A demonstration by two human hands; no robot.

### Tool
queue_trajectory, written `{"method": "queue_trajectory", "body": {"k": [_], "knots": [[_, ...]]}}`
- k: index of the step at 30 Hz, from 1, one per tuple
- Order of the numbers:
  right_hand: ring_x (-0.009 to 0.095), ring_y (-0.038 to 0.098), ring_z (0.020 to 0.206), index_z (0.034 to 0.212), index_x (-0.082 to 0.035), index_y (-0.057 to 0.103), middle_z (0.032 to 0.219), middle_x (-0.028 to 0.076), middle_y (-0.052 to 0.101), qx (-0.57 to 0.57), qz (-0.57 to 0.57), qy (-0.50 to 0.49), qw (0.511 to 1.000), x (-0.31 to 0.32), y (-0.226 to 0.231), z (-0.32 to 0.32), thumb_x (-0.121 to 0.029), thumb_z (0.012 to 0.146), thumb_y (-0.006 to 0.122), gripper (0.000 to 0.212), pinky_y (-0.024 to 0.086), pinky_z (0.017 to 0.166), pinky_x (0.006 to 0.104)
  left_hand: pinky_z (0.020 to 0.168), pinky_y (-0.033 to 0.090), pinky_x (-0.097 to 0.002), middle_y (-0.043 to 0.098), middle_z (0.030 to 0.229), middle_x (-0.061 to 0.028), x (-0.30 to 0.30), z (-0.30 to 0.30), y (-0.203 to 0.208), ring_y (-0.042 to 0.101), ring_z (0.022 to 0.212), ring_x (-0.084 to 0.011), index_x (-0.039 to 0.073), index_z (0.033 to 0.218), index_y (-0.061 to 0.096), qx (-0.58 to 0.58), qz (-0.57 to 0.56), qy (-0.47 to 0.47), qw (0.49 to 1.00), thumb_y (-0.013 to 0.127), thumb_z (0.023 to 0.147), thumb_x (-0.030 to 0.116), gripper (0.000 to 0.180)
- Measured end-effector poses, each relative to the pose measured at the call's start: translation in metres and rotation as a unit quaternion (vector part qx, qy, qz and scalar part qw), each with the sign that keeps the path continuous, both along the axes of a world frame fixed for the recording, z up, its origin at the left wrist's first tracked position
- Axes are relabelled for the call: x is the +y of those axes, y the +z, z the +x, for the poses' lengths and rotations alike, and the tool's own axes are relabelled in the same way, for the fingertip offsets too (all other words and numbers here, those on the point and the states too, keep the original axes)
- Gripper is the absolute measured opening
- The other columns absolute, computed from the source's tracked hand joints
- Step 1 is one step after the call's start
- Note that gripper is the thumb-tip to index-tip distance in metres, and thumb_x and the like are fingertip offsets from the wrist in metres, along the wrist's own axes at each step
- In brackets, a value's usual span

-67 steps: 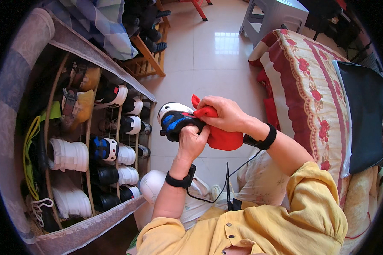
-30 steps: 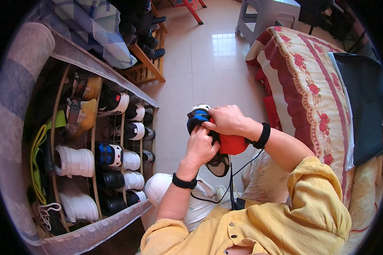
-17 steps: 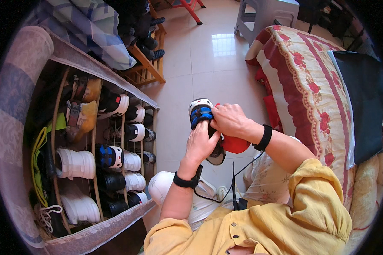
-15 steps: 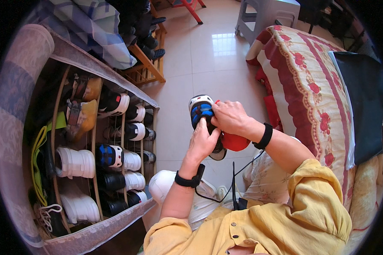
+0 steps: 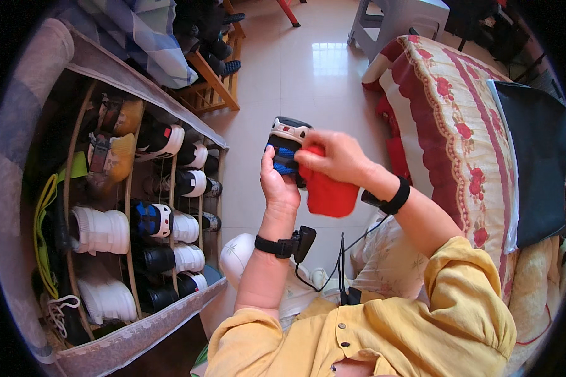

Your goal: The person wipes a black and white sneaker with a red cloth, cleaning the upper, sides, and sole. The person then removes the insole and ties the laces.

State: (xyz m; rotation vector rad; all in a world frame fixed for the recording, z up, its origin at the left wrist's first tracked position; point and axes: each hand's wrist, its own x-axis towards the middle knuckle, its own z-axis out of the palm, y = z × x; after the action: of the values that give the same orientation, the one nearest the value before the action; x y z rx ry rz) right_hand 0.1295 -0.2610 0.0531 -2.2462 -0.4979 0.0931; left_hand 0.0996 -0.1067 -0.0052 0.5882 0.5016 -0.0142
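Note:
In front of me, over the floor, my left hand (image 5: 278,182) grips a blue and black sneaker (image 5: 284,151) with a white and black end pointing away from me. Its thumb lies along the shoe's left side. My right hand (image 5: 336,157) pinches a red cloth (image 5: 333,193) against the sneaker's right side, and the cloth hangs below the fingers. The fingertips of the right hand are slightly blurred. A similar blue and black sneaker (image 5: 149,218) sits on the shoe rack at my left, among white and black shoes.
The fabric-covered shoe rack (image 5: 138,336) stands close on my left, several shoes on its bars. To the right is a bed with a flowered cover (image 5: 449,125) and a black sheet (image 5: 531,163). Farther off are a wooden rack (image 5: 215,81) and a grey plastic stool (image 5: 399,22).
The sneaker has been turned and raised a little away from me. My left hand has shifted to hold it from beneath. More of the red cloth now hangs under my right hand.

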Motion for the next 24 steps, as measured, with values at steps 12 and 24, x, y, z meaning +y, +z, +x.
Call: {"method": "queue_trajectory", "body": {"k": [12,24], "knots": [[0.034,0.057,0.105,0.117,-0.018,0.063,0.123,0.006,0.058,-0.281,0.006,0.066,0.957,0.024,-0.028,-0.017,-0.021,0.069,0.08,0.051,0.054,0.09,0.0428,0.11,0.044,-0.0476,0.063,0.134,-0.0143,0.018,0.005,0.005,0.058,0.126,-0.0316,0.008,0.136,0.057,0.011,-0.135,-0.013,0.991,0.041,0.102,0.037,0.047],[0.038,0.056,0.116,0.124,-0.011,0.062,0.126,0.014,0.057,-0.219,0.164,-0.008,0.962,0.031,-0.006,0.001,-0.022,0.08,0.079,0.048,0.048,0.1,0.0452,0.106,0.047,-0.0471,0.065,0.127,-0.0112,0.036,0.009,0.022,0.061,0.117,-0.0301,0.009,0.126,0.06,-0.042,-0.129,0.072,0.988,0.048,0.101,0.044,0.045]]}}
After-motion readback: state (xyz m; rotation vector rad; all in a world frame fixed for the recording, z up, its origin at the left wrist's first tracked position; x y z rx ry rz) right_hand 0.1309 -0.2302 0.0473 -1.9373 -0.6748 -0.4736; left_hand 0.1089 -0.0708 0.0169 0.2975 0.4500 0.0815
